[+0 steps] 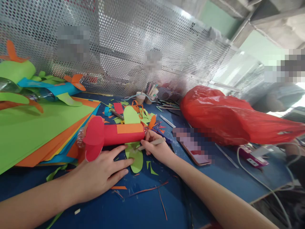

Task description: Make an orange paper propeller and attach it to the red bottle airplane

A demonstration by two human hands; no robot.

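In front of me lies a bottle wrapped in red paper (111, 134), with an orange strip (130, 128) along its side and rounded red paper pieces (94, 136) at its left end. Rounded green paper shapes stick out from it, one (131, 115) on the far side and one (135, 162) on the near side. My left hand (105, 170) lies flat with fingers spread, its fingertips at the near green shape. Pinched in my right hand (154, 146) is a pale, pen-like stick (156, 142), whose tip meets that green shape close to the bottle.
Stacked coloured paper (47, 127) and paper-covered bottles (45, 89) fill the left. Paper scraps (143, 116) and cups of pens (151, 95) lie beyond. A phone (192, 146) and a big red plastic bag (221, 114) are at right, before a perforated metal screen (133, 41).
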